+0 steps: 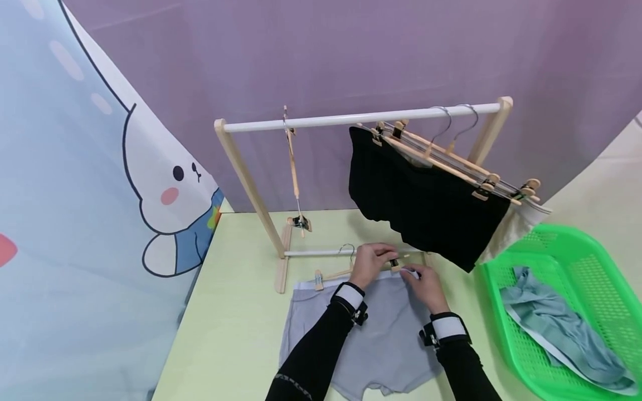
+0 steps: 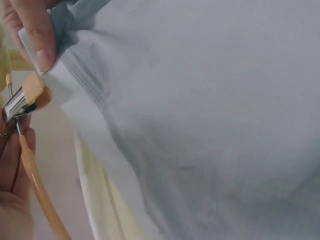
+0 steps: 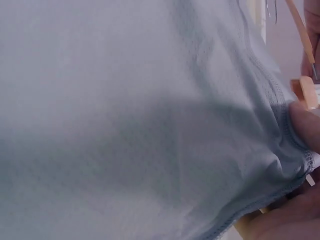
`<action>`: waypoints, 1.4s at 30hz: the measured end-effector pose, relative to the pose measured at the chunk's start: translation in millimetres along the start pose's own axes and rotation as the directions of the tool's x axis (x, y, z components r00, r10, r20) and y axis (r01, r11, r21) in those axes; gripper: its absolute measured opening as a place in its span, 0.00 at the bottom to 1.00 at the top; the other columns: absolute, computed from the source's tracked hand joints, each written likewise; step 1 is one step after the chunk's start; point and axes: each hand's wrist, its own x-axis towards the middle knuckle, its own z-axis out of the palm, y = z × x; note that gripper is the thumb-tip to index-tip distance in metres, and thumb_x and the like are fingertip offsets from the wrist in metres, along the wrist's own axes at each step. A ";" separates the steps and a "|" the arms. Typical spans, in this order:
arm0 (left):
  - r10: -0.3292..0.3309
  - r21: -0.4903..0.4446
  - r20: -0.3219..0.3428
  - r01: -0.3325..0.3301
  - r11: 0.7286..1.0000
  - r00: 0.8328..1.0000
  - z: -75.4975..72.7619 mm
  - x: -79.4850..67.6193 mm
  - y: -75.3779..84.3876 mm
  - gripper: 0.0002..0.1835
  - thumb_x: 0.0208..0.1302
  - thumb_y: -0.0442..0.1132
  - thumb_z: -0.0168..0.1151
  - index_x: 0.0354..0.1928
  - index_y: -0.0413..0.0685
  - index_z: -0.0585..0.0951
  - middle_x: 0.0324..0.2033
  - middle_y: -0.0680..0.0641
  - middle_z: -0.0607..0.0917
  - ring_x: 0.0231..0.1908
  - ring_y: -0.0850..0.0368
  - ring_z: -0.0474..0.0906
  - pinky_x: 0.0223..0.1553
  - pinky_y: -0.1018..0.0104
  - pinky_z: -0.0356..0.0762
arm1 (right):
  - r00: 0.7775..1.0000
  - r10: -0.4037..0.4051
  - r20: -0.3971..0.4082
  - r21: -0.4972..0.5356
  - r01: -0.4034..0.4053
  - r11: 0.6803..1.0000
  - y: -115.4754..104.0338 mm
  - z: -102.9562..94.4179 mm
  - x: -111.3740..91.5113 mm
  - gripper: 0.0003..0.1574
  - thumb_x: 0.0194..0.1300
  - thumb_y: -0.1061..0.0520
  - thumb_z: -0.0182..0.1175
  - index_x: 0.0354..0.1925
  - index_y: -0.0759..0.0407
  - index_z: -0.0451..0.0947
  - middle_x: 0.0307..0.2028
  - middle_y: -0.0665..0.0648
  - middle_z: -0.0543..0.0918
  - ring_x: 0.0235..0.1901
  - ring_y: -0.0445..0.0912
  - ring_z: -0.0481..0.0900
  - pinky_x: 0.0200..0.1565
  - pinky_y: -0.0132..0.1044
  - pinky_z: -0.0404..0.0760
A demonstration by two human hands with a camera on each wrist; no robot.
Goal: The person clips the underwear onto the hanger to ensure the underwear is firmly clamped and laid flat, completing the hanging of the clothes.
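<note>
Light grey shorts [image 1: 386, 328] lie spread on the table, white waistband toward the rack. A wooden clip hanger [image 1: 337, 274] lies along that waistband, its left clip [image 1: 319, 280] over the band. My left hand [image 1: 370, 263] grips the hanger's right clip [image 1: 394, 265]; in the left wrist view this clip [image 2: 36, 92] sits right at the waistband's edge. With thumb and fingers, my right hand [image 1: 425, 287] pinches the waistband's right corner beside the clip. Up close in the right wrist view, the seam [image 3: 280, 110] bunches near the thumb [image 3: 305, 125].
Above the shorts stands a rack with a white rail [image 1: 341, 118]. Black shorts [image 1: 416, 195] hang at its right, a paler garment [image 1: 516, 231] behind them. Another hanger [image 1: 292, 161] hangs at left. A green basket [image 1: 594, 250] at right holds blue-green clothing [image 1: 567, 328].
</note>
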 end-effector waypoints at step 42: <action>-0.052 0.272 -0.004 0.051 0.961 0.999 -76.9 -55.6 -32.2 0.12 0.68 0.40 0.65 0.52 0.51 0.83 0.54 0.51 0.83 0.58 0.55 0.76 0.61 0.60 0.73 | 0.961 -0.032 -0.276 -0.052 0.019 0.998 -9.1 10.5 -1.9 0.15 0.70 0.58 0.60 0.48 0.70 0.77 0.43 0.70 0.82 0.44 0.58 0.77 0.46 0.47 0.75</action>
